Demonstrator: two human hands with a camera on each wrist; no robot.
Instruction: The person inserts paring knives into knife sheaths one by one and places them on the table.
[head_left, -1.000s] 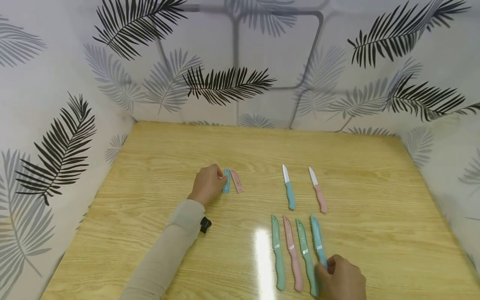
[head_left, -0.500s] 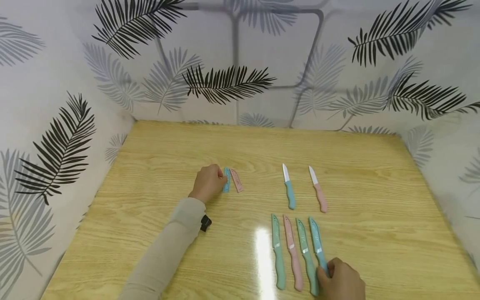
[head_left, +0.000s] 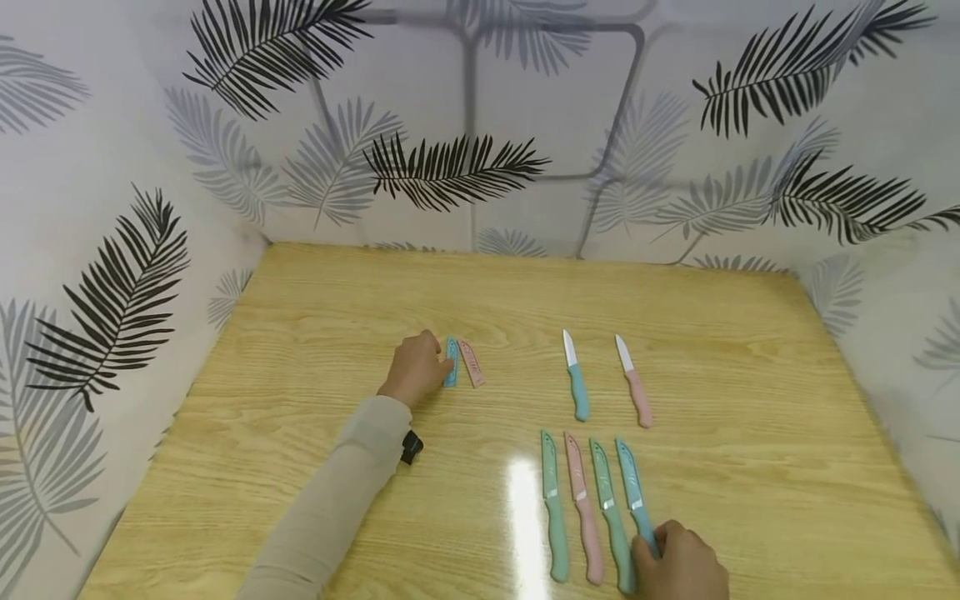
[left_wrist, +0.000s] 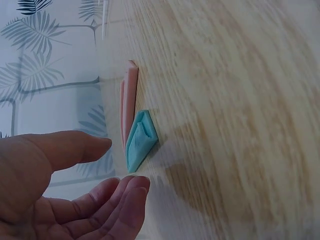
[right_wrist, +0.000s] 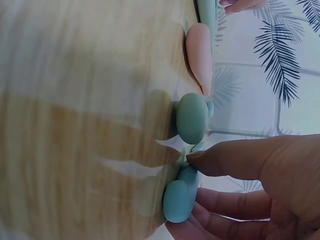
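My left hand (head_left: 415,367) is just left of a blue blade sheath (head_left: 451,362) and a pink sheath (head_left: 472,363) lying side by side. In the left wrist view its thumb and fingers are apart, with nothing between them and the blue sheath (left_wrist: 142,140) just beyond. At the front right, my right hand (head_left: 681,563) pinches the handle of a blue sheathed knife (head_left: 631,475), thumb on one side and fingers on the other. That knife ends a row with a green knife (head_left: 615,521), a pink knife (head_left: 584,512) and another green knife (head_left: 553,508), all sheathed.
Behind the row, a small blue-handled paring knife (head_left: 577,379) and a pink-handled paring knife (head_left: 634,383) lie with bare white blades pointing away. The wooden table (head_left: 300,300) meets leaf-patterned walls at the back and sides.
The blue sheathed knife's tip has shifted slightly left and towards me, with the right hand on its handle. The left hand has stayed almost in place beside the blue sheath.
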